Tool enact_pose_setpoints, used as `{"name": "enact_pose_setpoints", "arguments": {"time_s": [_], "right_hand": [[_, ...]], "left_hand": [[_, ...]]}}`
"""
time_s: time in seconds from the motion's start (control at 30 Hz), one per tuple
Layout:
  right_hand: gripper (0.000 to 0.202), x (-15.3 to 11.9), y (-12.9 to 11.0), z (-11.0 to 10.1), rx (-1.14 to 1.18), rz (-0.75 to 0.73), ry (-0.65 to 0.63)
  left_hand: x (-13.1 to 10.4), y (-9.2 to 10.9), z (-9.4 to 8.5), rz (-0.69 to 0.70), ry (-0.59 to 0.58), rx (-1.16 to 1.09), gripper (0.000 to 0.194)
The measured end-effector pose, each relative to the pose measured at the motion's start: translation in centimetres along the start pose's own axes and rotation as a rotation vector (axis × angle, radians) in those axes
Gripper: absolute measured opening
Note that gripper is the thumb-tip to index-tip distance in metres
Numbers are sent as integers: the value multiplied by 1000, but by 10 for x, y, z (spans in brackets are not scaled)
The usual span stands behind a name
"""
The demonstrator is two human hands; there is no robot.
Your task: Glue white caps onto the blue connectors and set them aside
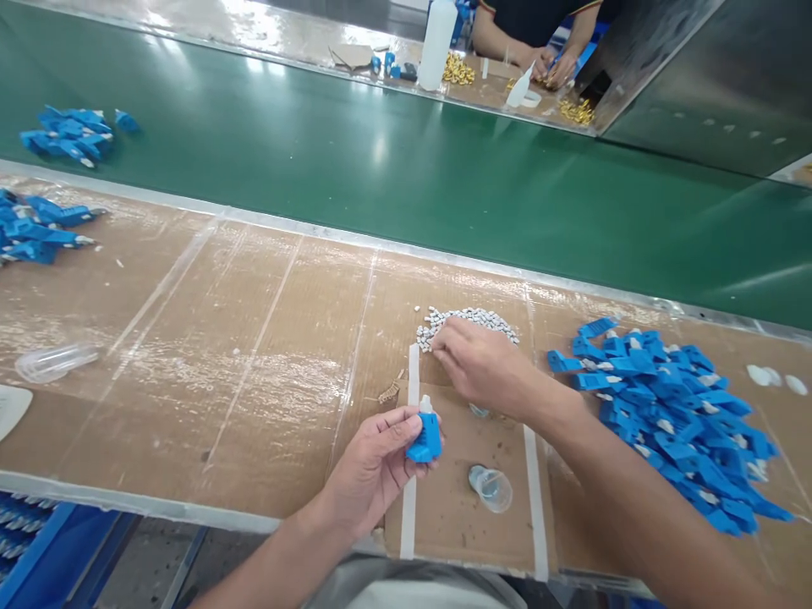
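Observation:
My left hand [381, 461] grips a blue plastic part [426, 440] with a white tip pointing up, above the cardboard-covered bench. My right hand [475, 359] is at the pile of small white pieces [485, 320], its fingertips pinched together at the pile's near left edge. Whatever is between those fingertips is too small or hidden to make out. Nearer me, below the right forearm, a small clear plastic cup [493, 488] sits on the cardboard. Part of another clear object [479, 410] shows under my right hand.
A large heap of blue parts [672, 414] lies to the right, another [38, 227] at far left. More blue parts [69, 134] rest on the green conveyor belt [355, 152]. Clear plastic cups [56, 362] lie at left. Across the belt, a co-worker's hands [551, 68] handle something near brass-coloured pieces [458, 69].

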State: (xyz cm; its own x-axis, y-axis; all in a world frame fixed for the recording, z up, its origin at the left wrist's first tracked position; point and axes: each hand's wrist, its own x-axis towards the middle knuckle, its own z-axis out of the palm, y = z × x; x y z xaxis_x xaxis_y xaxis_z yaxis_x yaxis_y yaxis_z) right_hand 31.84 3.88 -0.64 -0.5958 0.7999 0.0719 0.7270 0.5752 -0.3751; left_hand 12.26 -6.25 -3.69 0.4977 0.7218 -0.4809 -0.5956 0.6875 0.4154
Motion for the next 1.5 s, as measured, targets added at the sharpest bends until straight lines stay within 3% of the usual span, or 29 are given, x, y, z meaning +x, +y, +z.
{"name": "enact_pose_setpoints", "arguments": {"time_s": [0.1, 0.2, 0.43, 0.7, 0.87, 1.1, 1.3, 1.5], "right_hand": [[8, -19, -8, -15, 535, 198, 100], [15, -51, -19, -17, 975, 373, 142], [11, -101, -45, -4, 1450, 555, 305], [7, -121, -53, 2, 1427, 544, 347], [9, -121, -65, 3, 1288, 551, 363], [13, -114, -73, 2, 1194, 565, 368], [12, -113, -75, 8, 1095, 570, 419], [13, -112, -72, 11, 1223, 625, 421]], "left_hand": [[0, 1, 3, 20, 2, 1, 25], [-1, 0, 8, 38, -11, 14, 26], [-4, -12, 28, 41, -49, 63, 20], [-8, -22, 48, 138, -129, 239, 23], [-7, -27, 46, 214, -92, 376, 29], [-5, -26, 43, 226, -87, 396, 33], [0, -27, 42, 317, -32, 438, 34], [3, -24, 45, 325, -59, 442, 29]]}}
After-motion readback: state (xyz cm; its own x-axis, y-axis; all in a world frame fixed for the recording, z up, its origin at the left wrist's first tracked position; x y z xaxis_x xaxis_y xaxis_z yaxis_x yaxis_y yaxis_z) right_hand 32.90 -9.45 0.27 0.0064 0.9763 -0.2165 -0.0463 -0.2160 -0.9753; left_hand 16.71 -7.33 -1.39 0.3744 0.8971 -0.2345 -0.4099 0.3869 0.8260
